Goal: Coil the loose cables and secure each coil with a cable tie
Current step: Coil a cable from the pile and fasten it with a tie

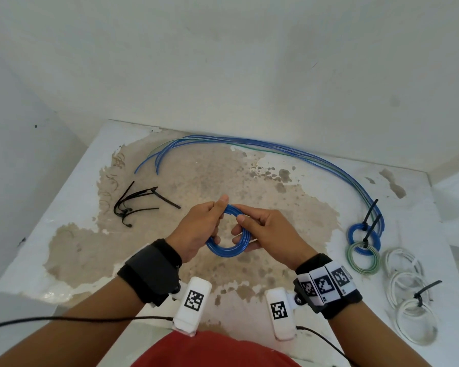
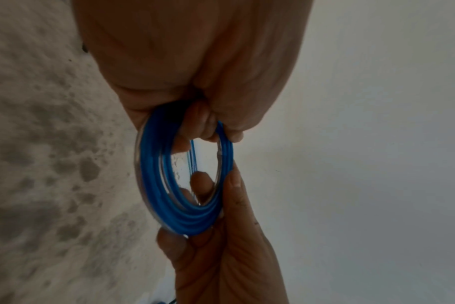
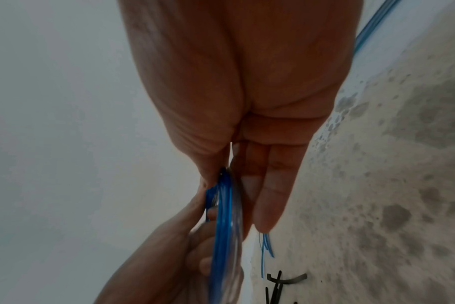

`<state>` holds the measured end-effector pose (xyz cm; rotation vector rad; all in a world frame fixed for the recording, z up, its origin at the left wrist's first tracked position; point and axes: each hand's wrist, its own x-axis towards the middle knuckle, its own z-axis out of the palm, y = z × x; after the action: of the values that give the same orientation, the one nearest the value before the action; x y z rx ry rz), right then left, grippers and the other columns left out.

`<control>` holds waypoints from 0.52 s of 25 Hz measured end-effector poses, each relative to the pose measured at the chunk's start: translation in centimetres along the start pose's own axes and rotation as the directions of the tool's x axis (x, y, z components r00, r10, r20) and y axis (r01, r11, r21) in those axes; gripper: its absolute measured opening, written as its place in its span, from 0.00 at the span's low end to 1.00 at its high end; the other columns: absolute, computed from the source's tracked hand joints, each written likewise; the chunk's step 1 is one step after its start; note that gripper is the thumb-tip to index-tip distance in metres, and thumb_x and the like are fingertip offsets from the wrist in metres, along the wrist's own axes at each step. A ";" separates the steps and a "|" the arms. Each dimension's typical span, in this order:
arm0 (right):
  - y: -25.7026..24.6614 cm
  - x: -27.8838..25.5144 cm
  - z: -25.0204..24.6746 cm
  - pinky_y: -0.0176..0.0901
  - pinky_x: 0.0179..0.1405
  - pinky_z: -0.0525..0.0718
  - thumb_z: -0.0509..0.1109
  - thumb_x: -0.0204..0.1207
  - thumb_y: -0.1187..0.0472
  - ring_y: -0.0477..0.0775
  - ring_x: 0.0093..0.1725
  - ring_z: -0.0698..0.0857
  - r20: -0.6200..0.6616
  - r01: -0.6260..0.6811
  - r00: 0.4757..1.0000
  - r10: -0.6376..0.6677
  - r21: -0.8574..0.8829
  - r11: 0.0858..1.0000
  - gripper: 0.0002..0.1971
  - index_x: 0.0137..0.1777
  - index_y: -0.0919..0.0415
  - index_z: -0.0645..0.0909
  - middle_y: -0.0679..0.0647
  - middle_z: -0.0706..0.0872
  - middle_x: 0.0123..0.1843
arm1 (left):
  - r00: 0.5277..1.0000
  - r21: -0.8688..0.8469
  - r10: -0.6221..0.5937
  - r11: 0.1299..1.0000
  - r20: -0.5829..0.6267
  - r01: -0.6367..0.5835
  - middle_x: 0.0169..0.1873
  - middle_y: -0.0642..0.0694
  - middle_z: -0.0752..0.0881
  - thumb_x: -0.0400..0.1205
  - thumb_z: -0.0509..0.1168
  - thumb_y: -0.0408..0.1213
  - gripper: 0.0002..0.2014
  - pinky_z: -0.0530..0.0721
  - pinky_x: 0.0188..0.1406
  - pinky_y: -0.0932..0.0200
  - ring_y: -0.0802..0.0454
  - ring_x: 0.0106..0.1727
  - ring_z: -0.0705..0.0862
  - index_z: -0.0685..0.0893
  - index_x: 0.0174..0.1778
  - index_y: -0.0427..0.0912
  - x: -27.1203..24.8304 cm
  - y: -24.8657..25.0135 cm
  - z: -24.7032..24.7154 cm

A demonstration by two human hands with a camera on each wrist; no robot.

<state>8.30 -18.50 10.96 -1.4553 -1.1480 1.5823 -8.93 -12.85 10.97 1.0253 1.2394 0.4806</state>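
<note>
Head view shows my left hand pinching the far left of a blue coil, thumb on top and fingers curled under, while my right hand grips the opposite side, forefinger and thumb closed on the turns. I hold the coil in the air above the middle of the table, with no tie on it yet. From the left wrist the turns sit stacked but slightly fanned, so I judge the main risk is spring-back: if I free one hand to fetch a tie, the remaining pinch may not hold every loop and the coil could open out. A loose end snagging my fingers would do the same. The black cable ties lie to my left, near but apart, an easy reach across bare, stained surface. Uncoiled blue cables arc along the far edge and down the right side, so I would keep my right elbow from sweeping them. Tied blue and green coils and white coils crowd the right near corner, close to the edge; the open room is centre and left.
</note>
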 end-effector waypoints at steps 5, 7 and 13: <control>1.3 -0.1 -1.0 0.58 0.46 0.94 0.65 0.89 0.57 0.57 0.44 0.94 -0.027 0.042 0.999 -0.044 -0.078 0.996 0.17 0.76 0.46 0.80 0.54 0.92 0.43 | 0.998 -0.020 -0.025 1.000 -0.058 0.024 0.22 0.55 0.65 0.88 0.59 0.57 0.21 0.75 0.27 0.56 0.57 0.21 0.64 0.77 0.39 0.42 0.2 -0.4 1.9; 1.5 -0.4 -1.1 0.56 0.45 0.94 0.65 0.89 0.57 0.57 0.43 0.94 -0.028 0.057 0.998 -0.060 -0.112 0.992 0.17 0.76 0.45 0.80 0.55 0.92 0.43 | 0.997 -0.052 -0.052 0.997 -0.064 0.049 0.21 0.55 0.65 0.88 0.59 0.55 0.20 0.74 0.26 0.56 0.56 0.21 0.64 0.76 0.41 0.42 0.1 -0.8 2.3; 1.7 -0.4 -1.2 0.45 0.38 0.92 0.66 0.87 0.49 0.45 0.40 0.91 -0.022 0.089 0.994 -0.103 -0.357 0.930 0.23 0.81 0.43 0.73 0.47 0.91 0.48 | 0.983 -0.003 -0.044 0.999 -0.176 0.044 0.22 0.54 0.66 0.90 0.57 0.53 0.21 0.75 0.29 0.53 0.55 0.22 0.67 0.76 0.37 0.43 0.2 -1.2 3.2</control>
<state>9.68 -19.30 9.55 -1.6210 -1.5167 1.3177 -6.20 -14.45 9.80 0.9696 1.4165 0.5452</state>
